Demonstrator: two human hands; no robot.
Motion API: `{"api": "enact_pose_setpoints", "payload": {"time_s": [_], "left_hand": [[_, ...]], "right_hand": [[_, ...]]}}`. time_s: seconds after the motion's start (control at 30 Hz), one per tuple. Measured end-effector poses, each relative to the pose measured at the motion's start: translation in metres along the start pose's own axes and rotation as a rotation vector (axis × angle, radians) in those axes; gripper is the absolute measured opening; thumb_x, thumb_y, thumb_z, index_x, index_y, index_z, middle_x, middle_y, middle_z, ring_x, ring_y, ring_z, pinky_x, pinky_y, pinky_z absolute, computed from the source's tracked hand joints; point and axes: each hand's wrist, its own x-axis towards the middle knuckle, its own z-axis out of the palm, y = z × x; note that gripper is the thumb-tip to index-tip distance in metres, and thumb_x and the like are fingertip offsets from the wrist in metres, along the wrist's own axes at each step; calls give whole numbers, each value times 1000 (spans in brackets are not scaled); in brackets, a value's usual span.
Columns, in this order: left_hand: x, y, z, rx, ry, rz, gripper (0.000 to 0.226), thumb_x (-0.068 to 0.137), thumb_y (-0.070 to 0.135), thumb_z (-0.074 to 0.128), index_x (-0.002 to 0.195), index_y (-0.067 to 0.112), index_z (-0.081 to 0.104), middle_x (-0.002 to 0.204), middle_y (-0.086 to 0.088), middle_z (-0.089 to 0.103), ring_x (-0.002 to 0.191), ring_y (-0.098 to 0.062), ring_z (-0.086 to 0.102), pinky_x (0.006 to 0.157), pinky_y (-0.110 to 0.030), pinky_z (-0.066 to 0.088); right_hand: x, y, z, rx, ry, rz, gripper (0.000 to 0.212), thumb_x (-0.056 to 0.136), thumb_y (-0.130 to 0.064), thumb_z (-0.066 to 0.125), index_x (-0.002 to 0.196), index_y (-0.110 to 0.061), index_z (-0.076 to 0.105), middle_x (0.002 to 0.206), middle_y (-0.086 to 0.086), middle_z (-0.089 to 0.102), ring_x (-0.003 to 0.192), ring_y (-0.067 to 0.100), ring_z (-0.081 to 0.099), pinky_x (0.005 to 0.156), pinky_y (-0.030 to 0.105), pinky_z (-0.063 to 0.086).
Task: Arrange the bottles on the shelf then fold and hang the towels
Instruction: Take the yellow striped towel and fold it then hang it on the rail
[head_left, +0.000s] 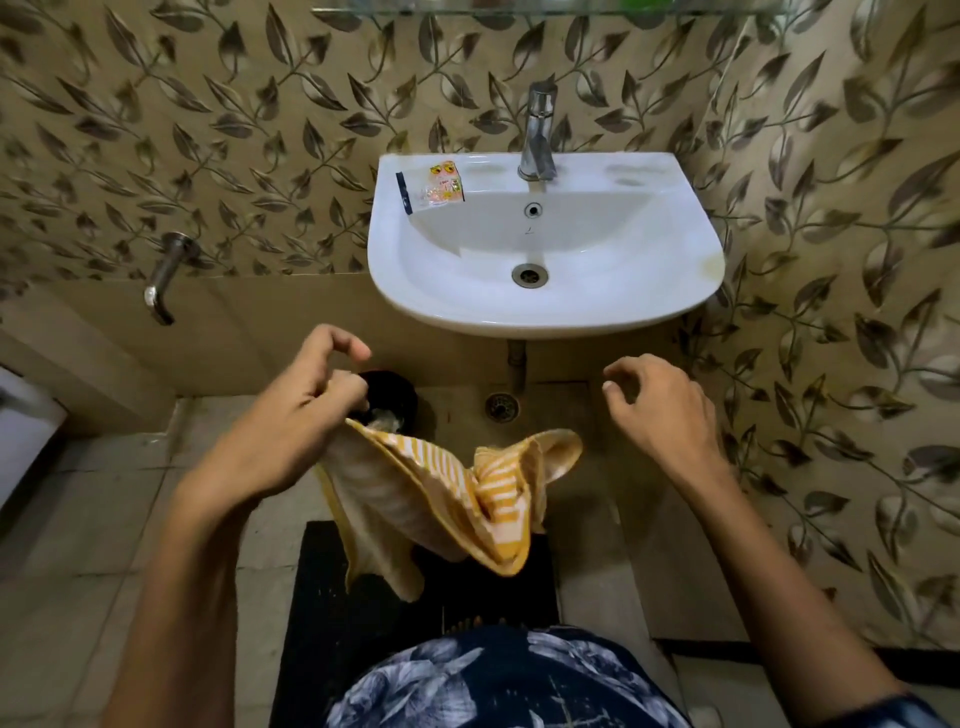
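A yellow and white striped towel (441, 499) hangs crumpled in the air below the sink, its far end curling up near the middle of the view. My left hand (306, 405) pinches one corner of it between thumb and fingers. Off to the right, my right hand (660, 405) is apart from the towel, fingers spread and curled, holding nothing. A glass shelf (550, 9) runs along the top edge of the view; I see no bottles on it from here.
A white wall sink (649, 291) with a chrome tap (539, 132) is straight ahead, a small printed sachet (434, 188) on its rim. A wall spout (166, 275) juts out at left. Below lie a black round bin (402, 400), a floor drain (502, 407) and a black mat (322, 613).
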Motion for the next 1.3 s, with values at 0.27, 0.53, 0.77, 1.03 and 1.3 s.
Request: {"api": "enact_pose_setpoints", "payload": {"time_s": [0.27,0.53,0.77,1.03,1.3], "left_hand": [[6,-7,41,224,-345,154,29,95,-2,37,111,20,27,90,-3,43,68,1,41,66,-9,39],[13,-8,32,-110,-109,298,42,70,16,75,94,27,41,76,9,68,69,0,64,65,-14,50],[2,-5,26,-188,186,363,55,57,24,87,86,30,40,78,-4,74,71,-10,72,65,-20,56],[16,-23,32,-230,92,393,45,65,10,78,66,35,41,85,2,70,79,-11,67,67,-22,54],[24,-25,62,-319,-113,358,26,80,20,65,87,16,40,80,7,50,70,-12,51,58,-22,47]], "right_hand": [[-16,-34,-1,345,-155,-249,13,86,-27,63,97,-31,69,87,-18,65,75,-2,58,71,21,45],[-36,-96,1,949,-536,-536,26,81,-11,73,103,-11,59,102,2,66,99,20,67,93,37,53],[-32,-113,-1,926,-487,-527,22,83,-12,71,103,-14,64,95,4,69,87,17,69,77,29,58],[-25,-113,-20,1026,-394,-513,16,87,-10,65,97,-21,69,92,-5,72,89,9,69,81,21,54],[-21,-106,-49,1138,-441,-520,13,86,-15,58,95,-23,64,82,-15,68,78,0,64,73,14,49]]}}
